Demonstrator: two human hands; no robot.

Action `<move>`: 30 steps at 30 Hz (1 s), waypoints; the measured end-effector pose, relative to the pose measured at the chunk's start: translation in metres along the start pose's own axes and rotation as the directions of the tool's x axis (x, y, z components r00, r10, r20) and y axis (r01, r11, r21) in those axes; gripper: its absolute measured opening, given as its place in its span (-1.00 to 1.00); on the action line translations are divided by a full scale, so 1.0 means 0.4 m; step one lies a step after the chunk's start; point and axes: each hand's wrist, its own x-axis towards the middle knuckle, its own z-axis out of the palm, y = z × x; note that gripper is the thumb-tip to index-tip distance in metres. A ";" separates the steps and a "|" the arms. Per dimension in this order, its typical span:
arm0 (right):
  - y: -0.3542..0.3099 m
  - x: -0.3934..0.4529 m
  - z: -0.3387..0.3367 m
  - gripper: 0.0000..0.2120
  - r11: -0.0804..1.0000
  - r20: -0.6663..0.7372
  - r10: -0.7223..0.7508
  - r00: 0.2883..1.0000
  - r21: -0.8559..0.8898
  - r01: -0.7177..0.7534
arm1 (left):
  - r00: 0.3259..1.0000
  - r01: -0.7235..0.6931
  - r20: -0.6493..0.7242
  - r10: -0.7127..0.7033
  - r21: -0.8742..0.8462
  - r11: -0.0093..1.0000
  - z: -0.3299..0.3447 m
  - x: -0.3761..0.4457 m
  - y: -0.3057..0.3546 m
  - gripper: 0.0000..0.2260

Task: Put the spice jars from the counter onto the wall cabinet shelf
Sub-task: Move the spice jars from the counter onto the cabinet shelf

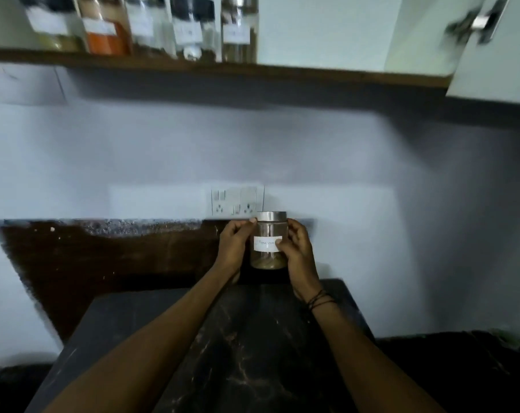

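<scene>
A clear spice jar (267, 232) with a steel lid, a white label and a little pale spice at its bottom is held upright above the back of the dark counter (252, 338). My left hand (233, 245) grips its left side and my right hand (296, 248) grips its right side, thumb on the label. High above, the wooden wall cabinet shelf (312, 73) carries several labelled spice jars (239, 28) in a row at its left, one with orange powder (108, 31).
An open white cabinet door (491, 55) with a metal handle hangs at the top right. A socket and switch plate (236, 204) sits on the wall just behind the held jar. The shelf is bare to the right of the jars.
</scene>
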 end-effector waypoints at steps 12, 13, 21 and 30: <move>-0.489 0.172 0.049 -0.55 0.921 0.119 -0.390 0.913 0.034 0.389 | 0.881 -0.469 -0.026 0.472 0.060 0.881 0.147 0.041 0.532 -0.71; -0.517 0.186 0.054 -0.57 0.915 0.102 -0.402 0.910 0.060 0.398 | 0.859 -0.508 -0.034 0.511 0.080 0.858 0.162 0.041 0.572 -0.70; -0.687 0.317 0.105 -0.75 0.850 -0.097 -0.526 0.845 -0.026 0.526 | 0.774 -0.625 -0.015 0.632 0.141 0.768 0.250 0.125 0.767 -0.76; -0.739 0.503 0.155 -0.77 0.790 -0.148 -0.580 0.801 -0.342 0.509 | 0.846 -0.520 0.007 0.533 0.235 0.821 0.272 0.268 0.829 -0.74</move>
